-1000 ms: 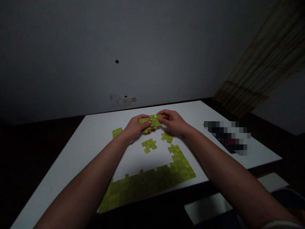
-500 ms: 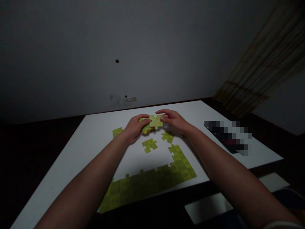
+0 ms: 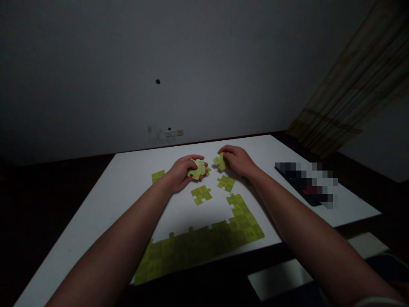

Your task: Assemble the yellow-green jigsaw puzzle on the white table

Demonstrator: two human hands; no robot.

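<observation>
My left hand [image 3: 181, 171] is closed round a yellow-green puzzle piece [image 3: 197, 169], held just above the white table [image 3: 121, 187]. My right hand [image 3: 237, 160] pinches a second green piece [image 3: 220, 161] a short way to the right; the two pieces are apart. Below the hands, two loose pieces lie on the table, one in the middle [image 3: 201, 194] and one to its right [image 3: 226, 182]. An L-shaped joined section of the puzzle [image 3: 204, 243] runs along the near edge and up its right side.
A single green piece [image 3: 157, 175] lies left of my left hand. A dark flat object, partly blurred out [image 3: 305, 184], rests on the table's right side. A wall with a socket [image 3: 174, 133] stands behind, and a curtain [image 3: 354, 85] hangs at the right.
The two pieces were held together between both hands; now they are separated, the left hand keeping one and the right hand drawing the other to the right.
</observation>
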